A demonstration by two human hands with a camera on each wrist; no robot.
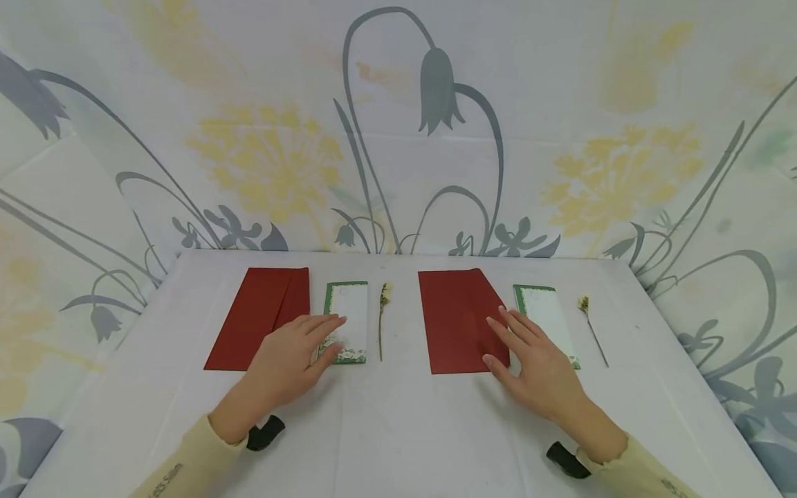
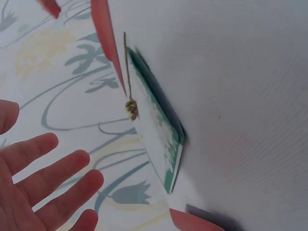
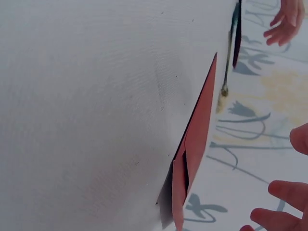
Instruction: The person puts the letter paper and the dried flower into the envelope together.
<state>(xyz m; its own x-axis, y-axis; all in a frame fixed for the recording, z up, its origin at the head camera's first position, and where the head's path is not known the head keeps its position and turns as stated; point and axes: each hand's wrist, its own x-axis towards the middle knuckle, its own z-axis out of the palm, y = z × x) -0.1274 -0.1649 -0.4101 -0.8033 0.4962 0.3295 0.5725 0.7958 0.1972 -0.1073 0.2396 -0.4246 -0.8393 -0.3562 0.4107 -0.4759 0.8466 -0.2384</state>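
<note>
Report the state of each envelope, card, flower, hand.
Left red envelope: lying flat
Right red envelope: gaping at one edge
Left green-bordered card: flat
Right green-bordered card: flat
Left yellow flower: lying flat
Right yellow flower: lying flat
Left hand: holding nothing
Right hand: holding nothing

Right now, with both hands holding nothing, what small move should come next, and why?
Probably lower the left hand and pinch the left card. That hand's fingers are outstretched, the head view shows its fingertips overlapping the card, and the card lies between the left red envelope and a dried flower, so it seems the handiest thing to lift.
</note>
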